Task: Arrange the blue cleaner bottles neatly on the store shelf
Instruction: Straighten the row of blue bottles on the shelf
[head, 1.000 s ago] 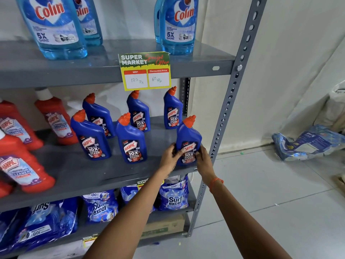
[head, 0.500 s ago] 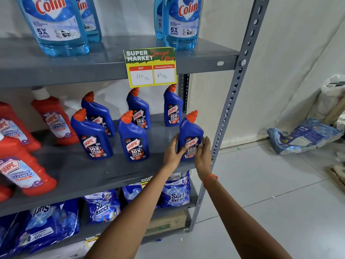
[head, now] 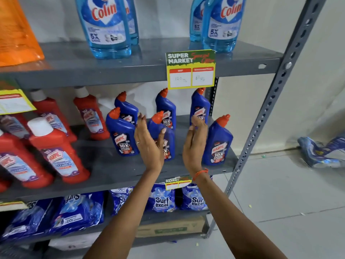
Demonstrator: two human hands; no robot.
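Note:
Several blue Harpic bottles with orange caps stand in two rows on the grey middle shelf (head: pixel 112 171). The back row holds three (head: pixel 127 109), (head: pixel 166 107), (head: pixel 200 105). In the front row stand a left bottle (head: pixel 122 135), a middle bottle (head: pixel 169 144) and a right bottle (head: pixel 218 143). My left hand (head: pixel 149 144) is open against the middle bottle's left side, thumb on its front, and hides part of it. My right hand (head: pixel 195 144) is open, palm facing left, in the gap between the middle and right front bottles.
Red Harpic bottles (head: pixel 56 152) fill the shelf's left part. Light blue Colin bottles (head: pixel 104 27) and an orange bag (head: pixel 16 34) stand on the upper shelf, where a price tag (head: pixel 190 70) hangs. Surf Excel packs (head: pixel 162 200) lie below. The shelf post (head: pixel 261 124) rises at right; a blue pack (head: pixel 323 152) lies on the floor.
Both hands have let go of the right front bottle and moved left to either side of the middle front bottle. The view has shifted left and closer.

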